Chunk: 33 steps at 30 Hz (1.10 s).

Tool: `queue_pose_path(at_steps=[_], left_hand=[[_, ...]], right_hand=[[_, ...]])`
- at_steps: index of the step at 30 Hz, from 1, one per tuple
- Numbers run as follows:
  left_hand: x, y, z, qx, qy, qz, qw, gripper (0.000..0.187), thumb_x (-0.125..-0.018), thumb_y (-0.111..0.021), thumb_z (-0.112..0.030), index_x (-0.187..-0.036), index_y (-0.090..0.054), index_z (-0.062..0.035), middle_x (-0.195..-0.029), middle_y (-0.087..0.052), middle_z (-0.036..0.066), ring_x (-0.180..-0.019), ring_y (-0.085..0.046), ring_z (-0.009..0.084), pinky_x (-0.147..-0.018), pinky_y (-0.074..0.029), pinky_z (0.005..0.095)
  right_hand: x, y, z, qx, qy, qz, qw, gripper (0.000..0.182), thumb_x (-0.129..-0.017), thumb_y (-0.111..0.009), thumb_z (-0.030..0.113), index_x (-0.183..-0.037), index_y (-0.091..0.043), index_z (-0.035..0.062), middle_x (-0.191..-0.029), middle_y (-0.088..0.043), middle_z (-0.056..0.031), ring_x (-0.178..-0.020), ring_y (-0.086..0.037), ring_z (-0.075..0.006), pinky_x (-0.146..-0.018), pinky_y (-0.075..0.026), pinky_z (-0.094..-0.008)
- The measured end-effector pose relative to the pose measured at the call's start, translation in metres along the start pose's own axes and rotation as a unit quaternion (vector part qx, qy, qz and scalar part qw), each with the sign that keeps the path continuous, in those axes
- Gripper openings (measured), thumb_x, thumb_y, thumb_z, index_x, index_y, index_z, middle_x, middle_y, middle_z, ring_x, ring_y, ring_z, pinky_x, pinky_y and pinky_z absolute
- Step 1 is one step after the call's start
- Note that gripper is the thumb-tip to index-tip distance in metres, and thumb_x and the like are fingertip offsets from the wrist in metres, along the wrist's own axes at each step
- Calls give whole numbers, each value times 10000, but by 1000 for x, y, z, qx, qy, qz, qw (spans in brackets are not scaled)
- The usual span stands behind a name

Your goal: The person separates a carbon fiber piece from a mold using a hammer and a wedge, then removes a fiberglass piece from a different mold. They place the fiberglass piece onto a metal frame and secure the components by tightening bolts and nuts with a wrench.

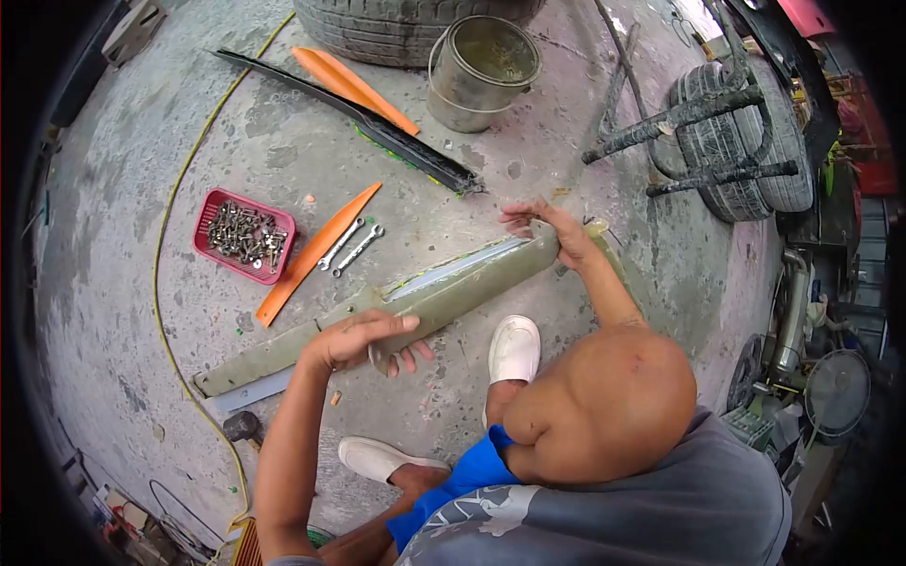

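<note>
A long, dull green-grey moulded panel [477, 294] lies slantwise across the floor before me, with a pale blue-grey strip [453, 270] along its far side. Near its middle is my left hand [363, 341], thumb stretched over the near edge and fingers curved around a small tab there. My right hand [552, 231] closes around the panel's right end, its fingers reaching past a flat end tab. Beyond the panel lie two wrenches [349, 249] and an orange strip [319, 255]. A pink basket [291, 247] holds many bolts and nuts [247, 234].
A metal bucket [469, 111] stands by a large tyre [396, 36]. A black trim piece [377, 127] and another orange strip [354, 87] lie nearby. A yellow hose [162, 241] curves along the left, near a mallet head [243, 426]. More tyres [722, 141] and a metal frame [694, 113] stand right.
</note>
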<state>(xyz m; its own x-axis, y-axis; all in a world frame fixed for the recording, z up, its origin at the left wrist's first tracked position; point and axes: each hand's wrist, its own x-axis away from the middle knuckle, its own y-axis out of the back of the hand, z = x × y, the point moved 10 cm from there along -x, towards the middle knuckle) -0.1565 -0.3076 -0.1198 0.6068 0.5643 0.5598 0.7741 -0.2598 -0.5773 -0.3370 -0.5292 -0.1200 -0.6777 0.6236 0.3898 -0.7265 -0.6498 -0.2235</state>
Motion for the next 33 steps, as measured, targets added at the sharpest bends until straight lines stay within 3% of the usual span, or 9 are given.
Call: queue_pose_path(at_steps=[7, 10, 12, 13, 15, 18, 20, 27, 33], left_hand=[[-23, 63, -34, -78, -38, -193, 977, 568, -896, -649, -429, -1158, -589, 71, -977, -676, 196, -736, -688, 229, -594, -555, 318], [-18, 84, -56, -213, -78, -343, 911, 614, -829, -714, -458, -1182, -590, 29, -966, -666, 187, -794, -689, 237, -664, -551, 320], [-16, 85, -75, -400, -207, -415, 791, 649, -795, -742, -465, -1209, -581, 7, -1035, -650, 199, -906, -665, 265, -784, -537, 379], [-21, 79, -70, -348, -129, -372, 851, 736, -737, -774, -504, -1240, -572, -5, -1149, -605, 207, -1066, -587, 305, -928, -470, 428], [-27, 75, -64, -413, -120, -360, 828, 773, -711, -784, -521, -1250, -568, -10, -1174, -588, 201, -1094, -558, 317, -951, -450, 431], [-36, 78, -51, -454, -81, -332, 823, 822, -653, -801, -559, -1238, -592, -22, -1251, -530, 187, -1203, -453, 339, -1020, -385, 437], [-40, 78, -47, -486, -93, -300, 815, 793, -686, -772, -581, -1196, -618, 6, -1181, -578, 200, -1135, -519, 345, -993, -420, 421], [-32, 104, -23, -420, -40, -282, 862, 700, -774, -731, -540, -1152, -639, 41, -1127, -629, 203, -1057, -606, 320, -903, -487, 382], [-15, 96, -17, -445, -93, -222, 863, 622, -683, -846, -338, -1170, -625, -21, -1145, -634, 122, -1085, -592, 280, -940, -472, 363]], right_hand=[[-13, 55, -27, 90, -169, -71, 979, 767, -911, -486, 647, -1265, -564, -28, -1208, -607, -116, -1074, -576, -161, -937, -452, -301], [-18, 74, -41, 112, -215, -180, 954, 907, -854, -519, 705, -1360, -469, -46, -1300, -555, -162, -1175, -539, -214, -997, -421, -327], [-25, 91, -49, 120, -198, -242, 942, 991, -822, -541, 733, -1406, -411, -56, -1362, -515, -191, -1241, -509, -251, -1035, -398, -344], [-28, 95, -60, 130, -223, -221, 940, 989, -829, -523, 737, -1425, -384, -39, -1343, -522, -206, -1179, -551, -273, -965, -451, -376], [-33, 101, -69, 138, -249, -198, 938, 987, -836, -505, 741, -1444, -357, -23, -1325, -530, -220, -1118, -592, -294, -895, -503, -408], [-33, 105, -84, 135, -322, -160, 923, 1054, -813, -514, 762, -1454, -326, -53, -1459, -396, -234, -1319, -442, -296, -1075, -358, -373], [-37, 110, -100, 220, -361, -126, 898, 1031, -791, -457, 814, -1446, -362, 24, -1326, -521, -231, -1091, -600, -362, -781, -556, -532], [-27, 79, -91, 245, -419, -9, 874, 1053, -757, -513, 799, -1357, -427, -62, -1229, -562, -297, -927, -674, -398, -646, -616, -469], [-14, 83, -109, 277, -452, 25, 848, 980, -742, -572, 753, -1214, -549, -105, -1061, -634, -311, -786, -709, -361, -584, -627, -416]])
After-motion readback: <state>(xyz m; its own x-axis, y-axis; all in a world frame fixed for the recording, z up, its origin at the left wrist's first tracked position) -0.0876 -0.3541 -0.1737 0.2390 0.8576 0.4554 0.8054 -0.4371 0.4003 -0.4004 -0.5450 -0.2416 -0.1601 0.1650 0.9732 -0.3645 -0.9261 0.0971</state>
